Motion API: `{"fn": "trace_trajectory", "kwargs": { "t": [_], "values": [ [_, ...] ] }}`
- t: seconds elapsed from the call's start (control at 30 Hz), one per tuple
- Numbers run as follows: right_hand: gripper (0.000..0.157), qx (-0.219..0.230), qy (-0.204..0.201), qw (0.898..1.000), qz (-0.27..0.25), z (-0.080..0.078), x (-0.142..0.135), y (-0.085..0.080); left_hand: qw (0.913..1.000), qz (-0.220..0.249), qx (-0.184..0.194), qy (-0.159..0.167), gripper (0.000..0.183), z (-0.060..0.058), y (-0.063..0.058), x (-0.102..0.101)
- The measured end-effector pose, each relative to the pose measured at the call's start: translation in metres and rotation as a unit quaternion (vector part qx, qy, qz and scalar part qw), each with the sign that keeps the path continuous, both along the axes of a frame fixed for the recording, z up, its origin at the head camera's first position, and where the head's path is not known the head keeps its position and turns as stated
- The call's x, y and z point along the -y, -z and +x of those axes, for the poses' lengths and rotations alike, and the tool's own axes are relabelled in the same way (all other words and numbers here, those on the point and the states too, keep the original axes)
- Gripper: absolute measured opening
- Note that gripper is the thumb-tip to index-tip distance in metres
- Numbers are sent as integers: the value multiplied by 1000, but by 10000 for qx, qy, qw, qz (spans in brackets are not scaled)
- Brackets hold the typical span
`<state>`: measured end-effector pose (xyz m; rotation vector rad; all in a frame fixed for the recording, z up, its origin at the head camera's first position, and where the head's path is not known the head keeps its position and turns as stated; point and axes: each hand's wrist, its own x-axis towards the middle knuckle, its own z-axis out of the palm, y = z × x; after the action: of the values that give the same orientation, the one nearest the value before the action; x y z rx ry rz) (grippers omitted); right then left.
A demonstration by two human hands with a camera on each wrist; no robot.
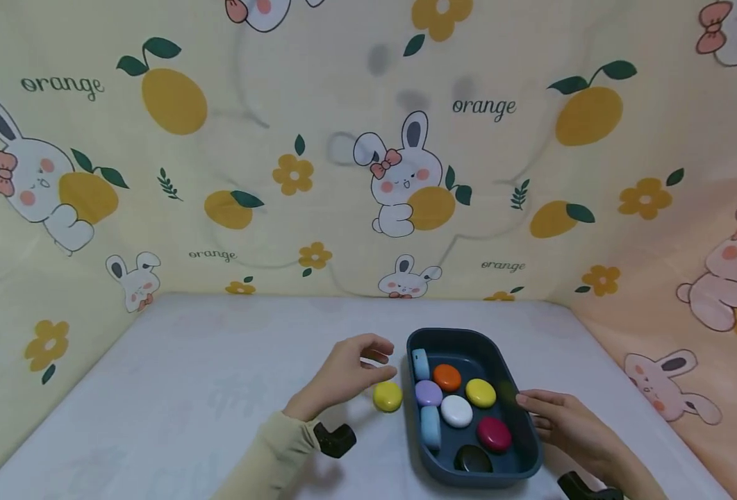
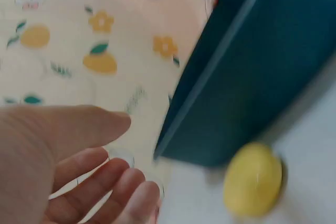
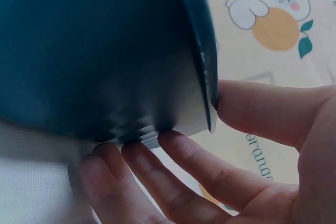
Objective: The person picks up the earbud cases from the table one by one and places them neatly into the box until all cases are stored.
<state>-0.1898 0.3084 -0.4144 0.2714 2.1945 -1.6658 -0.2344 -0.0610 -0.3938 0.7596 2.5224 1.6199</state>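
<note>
My left hand [image 1: 343, 371] hovers left of a dark blue tray [image 1: 481, 479], holding nothing, its fingers loosely bent. Below its fingertips a round yellow piece [image 1: 387, 396], smooth like a large button, lies on the table outside the tray. The left wrist view shows that yellow piece [image 2: 253, 181] beside the tray's outer wall [image 2: 262, 77], apart from the hand. At the tray's right side my right hand [image 1: 571, 420] touches it from outside. In the right wrist view the thumb [image 3: 262, 108] meets the rim and the other fingers [image 3: 194, 156] rest against the wall lower down.
Inside the tray lie an orange piece [image 1: 446, 377], a yellow one [image 1: 481, 393], a purple one [image 1: 428, 393], a white one [image 1: 456, 411], a crimson one [image 1: 494, 434], a black one [image 1: 472, 459] and light blue ones [image 1: 431, 427]. Printed cloth [image 1: 343, 208] surrounds the white table [image 1: 218, 389].
</note>
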Motion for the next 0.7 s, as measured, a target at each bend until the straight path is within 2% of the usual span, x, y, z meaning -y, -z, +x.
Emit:
{"fn": "trace_trajectory", "kwargs": {
  "t": [0.13, 0.27, 0.47, 0.7],
  "values": [
    [69, 42, 9, 10000, -6, -1, -2, 1, 9996, -230, 39, -133, 31, -12, 10, 12],
    [69, 93, -4, 9999, -65, -2, -3, 2, 9990, -343, 262, -77, 37, -18, 22, 16],
    [71, 67, 37, 10000, 14, -1, -3, 1, 9979, -387, 521, -53, 44, -21, 29, 15],
    [69, 111, 78, 9999, 33, -2, -1, 0, 9981, -318, 519, 24, 46, -21, 35, 11]
  ]
}}
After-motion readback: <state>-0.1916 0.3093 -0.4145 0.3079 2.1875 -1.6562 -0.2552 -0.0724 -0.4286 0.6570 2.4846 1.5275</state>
